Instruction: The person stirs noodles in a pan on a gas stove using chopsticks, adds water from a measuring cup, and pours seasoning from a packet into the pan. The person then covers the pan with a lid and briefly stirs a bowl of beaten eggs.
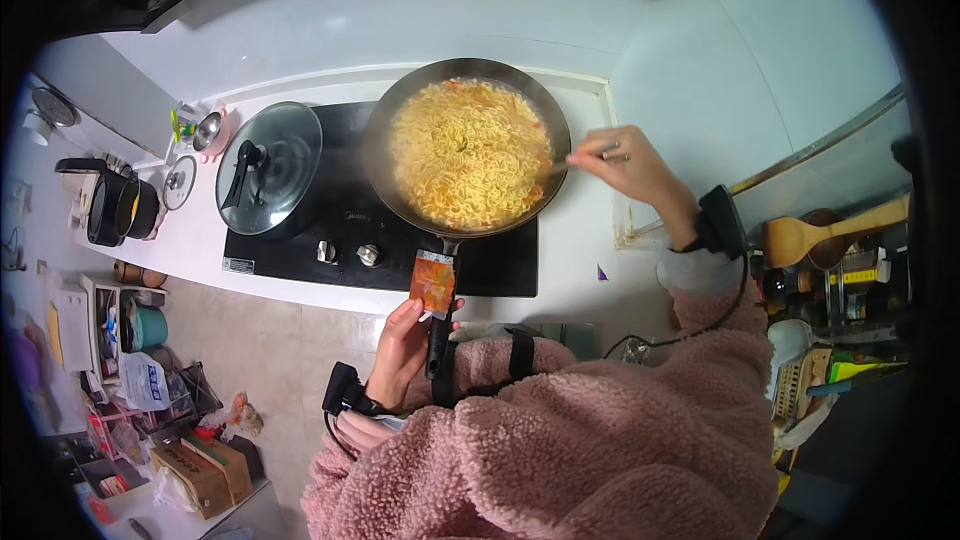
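A dark wok (380, 165) full of yellow noodles (465, 155) with reddish bits sits on the black cooktop (345, 210). Its black handle (437, 348) points toward me. My left hand (398, 345) is closed on an orange seasoning sachet (433, 280), held upright over the wok handle; its fingers are beside the handle, and whether they also grip it is hard to see. My right hand (630, 165) is closed around what look like chopsticks (608, 152), slanting over the wok's right rim with their tips at the noodles.
Left of the wok rests a glass lid (270, 165) with a black knob. Two silver knobs (347, 253) are on the cooktop's front. Farther left are a small pink-handled pan (209, 130), a small lid (179, 183) and a black pot (125, 205). Wooden spatulas (825, 235) hang at right.
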